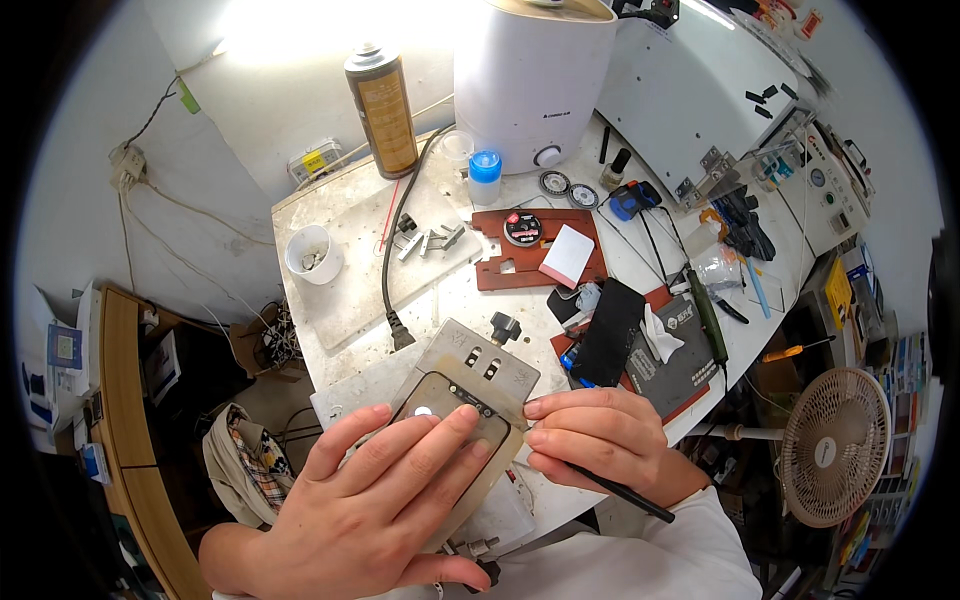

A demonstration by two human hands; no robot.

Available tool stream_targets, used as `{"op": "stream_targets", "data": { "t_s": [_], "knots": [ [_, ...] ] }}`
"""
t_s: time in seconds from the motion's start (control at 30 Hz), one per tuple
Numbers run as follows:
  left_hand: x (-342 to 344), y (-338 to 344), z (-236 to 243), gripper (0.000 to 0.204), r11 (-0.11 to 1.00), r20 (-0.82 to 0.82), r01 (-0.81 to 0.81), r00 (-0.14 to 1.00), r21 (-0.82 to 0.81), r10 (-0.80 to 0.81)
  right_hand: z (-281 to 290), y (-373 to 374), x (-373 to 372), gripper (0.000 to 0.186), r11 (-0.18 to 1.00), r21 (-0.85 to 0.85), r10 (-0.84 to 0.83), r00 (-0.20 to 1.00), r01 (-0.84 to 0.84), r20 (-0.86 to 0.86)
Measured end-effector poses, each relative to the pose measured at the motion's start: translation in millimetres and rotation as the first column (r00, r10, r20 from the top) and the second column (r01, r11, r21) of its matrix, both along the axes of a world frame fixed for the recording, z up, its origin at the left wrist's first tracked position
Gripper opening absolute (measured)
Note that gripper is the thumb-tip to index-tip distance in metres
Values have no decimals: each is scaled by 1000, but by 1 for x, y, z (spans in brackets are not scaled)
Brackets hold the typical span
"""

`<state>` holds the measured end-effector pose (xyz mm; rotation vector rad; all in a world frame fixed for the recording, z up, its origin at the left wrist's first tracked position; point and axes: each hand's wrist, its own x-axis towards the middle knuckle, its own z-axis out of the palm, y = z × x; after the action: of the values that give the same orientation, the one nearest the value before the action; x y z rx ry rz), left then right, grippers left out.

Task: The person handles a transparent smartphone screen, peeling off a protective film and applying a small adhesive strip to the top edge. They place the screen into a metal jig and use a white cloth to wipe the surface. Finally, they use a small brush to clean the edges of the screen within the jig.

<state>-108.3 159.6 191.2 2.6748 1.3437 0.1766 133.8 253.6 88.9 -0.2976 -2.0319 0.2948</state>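
A metal clamping fixture (455, 345) lies at the near edge of the bench, with a black knob (505, 327) on its far side. In it sits a phone-shaped panel (437, 392) with a dark rim and small screws near its top. My left hand (375, 505) rests spread over this panel, hiding most of its lower part. At the panel's right edge, my right hand (605, 440) pinches a slim black stick-like tool (630, 496). The tool's tip is hidden by the fingers, so I cannot tell whether it touches the rim.
Behind the fixture lie a black power plug (400, 332) and a red-brown mat (495, 272). A white tub (313, 255) stands left. A spray can (383, 115) and a white humidifier-like appliance (530, 85) stand at the back. A fan (835, 447) is at the right.
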Motion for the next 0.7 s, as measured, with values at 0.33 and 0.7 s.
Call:
{"op": "stream_targets", "data": {
  "t_s": [0.33, 0.7],
  "knots": [
    [0, -1, 1, 89, 1000, -3, 1, 1000, 3, -1, 2, 0, 0, 21, 1000, -2, 5, 1000, -5, 14],
    [-1, -1, 1, 89, 1000, -3, -2, 1000, -7, 2, 1, 1, -1, 21, 1000, -13, 24, 1000, -24, -2]
  ]
}}
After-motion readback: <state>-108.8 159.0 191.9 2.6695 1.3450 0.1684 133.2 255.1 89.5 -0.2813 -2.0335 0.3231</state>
